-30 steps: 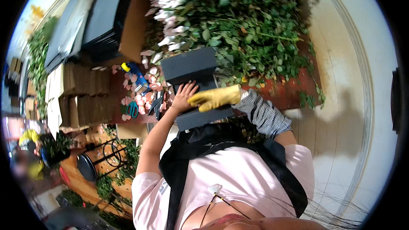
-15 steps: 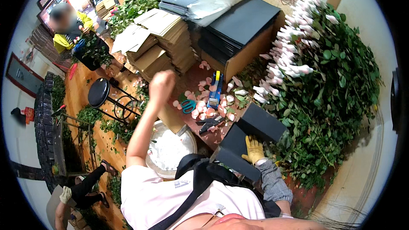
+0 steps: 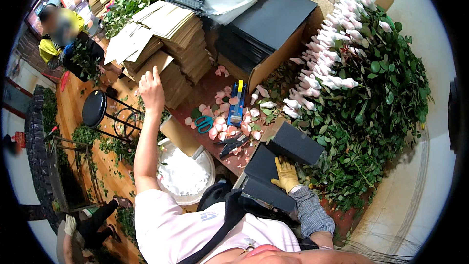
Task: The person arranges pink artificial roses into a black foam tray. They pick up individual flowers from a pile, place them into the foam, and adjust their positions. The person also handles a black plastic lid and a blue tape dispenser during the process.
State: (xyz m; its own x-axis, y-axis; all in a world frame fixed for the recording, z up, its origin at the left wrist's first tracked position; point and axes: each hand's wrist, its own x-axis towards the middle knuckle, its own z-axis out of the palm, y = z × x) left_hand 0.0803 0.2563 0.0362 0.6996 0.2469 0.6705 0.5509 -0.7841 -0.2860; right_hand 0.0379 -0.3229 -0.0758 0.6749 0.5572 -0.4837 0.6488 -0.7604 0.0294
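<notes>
My left hand (image 3: 151, 90), bare, is raised in front of the stacks of tan cardboard sheets (image 3: 168, 76). Its index finger points up and the other fingers are partly bent; nothing shows in it. Lower right, my right hand (image 3: 286, 173) wears a yellow glove and lies with fingers spread on a folded black card sheet (image 3: 261, 166). Another dark panel (image 3: 296, 145) stands up just beyond the glove. Left of the black card, a tan cardboard piece (image 3: 180, 137) juts over a round white tub (image 3: 211, 182) filled with white material.
Pink petals (image 3: 220, 129), teal scissors (image 3: 203, 124), a blue tape dispenser (image 3: 236, 105) and black pruners (image 3: 232, 145) lie mid-table. Wrapped pink roses (image 3: 337, 58) pile up at right. Black sheets (image 3: 268, 17) stand behind. A stool (image 3: 94, 108) and two people are at left.
My left hand has moved left toward the tan cardboard stacks, and its index finger has straightened. My right hand stays on the black card. The whole view has shifted slightly.
</notes>
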